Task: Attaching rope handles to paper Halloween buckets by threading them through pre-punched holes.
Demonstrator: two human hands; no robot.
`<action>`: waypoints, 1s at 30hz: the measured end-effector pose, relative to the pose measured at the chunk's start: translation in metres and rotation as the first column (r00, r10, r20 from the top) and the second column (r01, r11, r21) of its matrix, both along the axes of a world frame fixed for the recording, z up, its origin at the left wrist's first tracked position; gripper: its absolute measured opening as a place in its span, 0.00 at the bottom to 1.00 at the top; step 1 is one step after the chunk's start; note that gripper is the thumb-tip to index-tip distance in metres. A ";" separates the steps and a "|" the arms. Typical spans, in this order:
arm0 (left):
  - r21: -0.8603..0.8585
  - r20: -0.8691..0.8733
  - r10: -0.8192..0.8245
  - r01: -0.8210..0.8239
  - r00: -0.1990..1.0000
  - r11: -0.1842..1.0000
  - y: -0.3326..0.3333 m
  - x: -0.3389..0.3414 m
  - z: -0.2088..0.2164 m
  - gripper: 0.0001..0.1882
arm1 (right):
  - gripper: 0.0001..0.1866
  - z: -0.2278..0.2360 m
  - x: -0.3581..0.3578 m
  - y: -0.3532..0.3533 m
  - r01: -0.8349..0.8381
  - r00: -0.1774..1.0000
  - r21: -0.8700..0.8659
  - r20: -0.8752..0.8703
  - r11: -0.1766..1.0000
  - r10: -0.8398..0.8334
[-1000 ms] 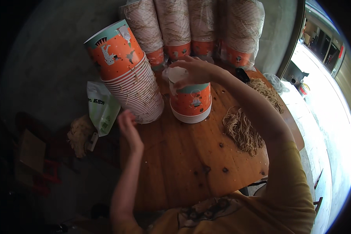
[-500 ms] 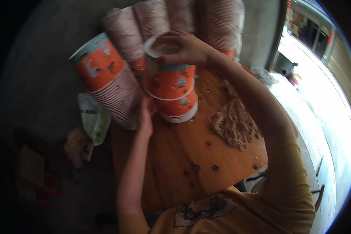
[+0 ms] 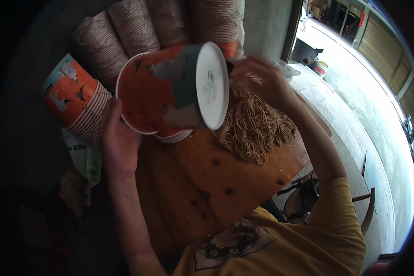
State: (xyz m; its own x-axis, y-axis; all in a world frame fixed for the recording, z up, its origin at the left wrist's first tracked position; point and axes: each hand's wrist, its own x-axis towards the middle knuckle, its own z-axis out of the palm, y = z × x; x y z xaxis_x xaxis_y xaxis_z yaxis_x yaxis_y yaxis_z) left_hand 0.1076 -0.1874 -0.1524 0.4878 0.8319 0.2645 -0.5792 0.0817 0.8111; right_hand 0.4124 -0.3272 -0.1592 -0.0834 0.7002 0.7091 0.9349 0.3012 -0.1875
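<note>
A large orange and teal paper tub is tipped on its side above the table, its white base facing right and its rim facing left. My left hand is at the tub's rim and seems to grip it there; part of the fingers is hidden. Just beyond the base, my right hand is raised, with its fingers smeared by motion. Below the tub, the rims of another tub stack show on the wooden table. A leaning stack of nested tubs is left of my left hand.
Several plastic-wrapped tub stacks line the back. A heap of light-brown stringy strands covers the table's right side. A white and green bag hangs at the left. Right of the table are a chair and a bright paved strip.
The upper tub has come off the stack and turned from upright onto its side. My right hand has left its top and moved right. The view has shifted.
</note>
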 end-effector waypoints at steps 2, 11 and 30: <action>0.057 -0.132 0.211 -0.205 0.969 0.977 -0.026 -0.019 -0.003 0.18 | 0.07 -0.027 0.001 -0.023 -0.015 0.998 -0.272 0.051 0.962 0.030; 0.501 -0.492 0.391 -0.115 0.778 0.858 -0.072 -0.064 -0.042 0.11 | 0.11 -0.089 0.005 -0.085 -0.043 0.942 -0.402 0.288 0.915 0.171; 0.710 -0.598 0.546 0.072 0.586 0.701 -0.095 -0.047 -0.043 0.09 | 0.06 -0.056 -0.009 -0.060 -0.220 0.916 -0.386 -0.398 0.896 0.054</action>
State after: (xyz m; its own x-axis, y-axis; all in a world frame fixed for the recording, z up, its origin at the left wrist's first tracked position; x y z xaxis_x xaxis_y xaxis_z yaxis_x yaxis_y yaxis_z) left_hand 0.0605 -0.2828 -0.1953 0.5589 0.7281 0.3968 0.3208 -0.6311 0.7063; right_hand 0.4037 -0.3875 -0.2157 0.0076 0.9356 0.3531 0.7272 0.2372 -0.6441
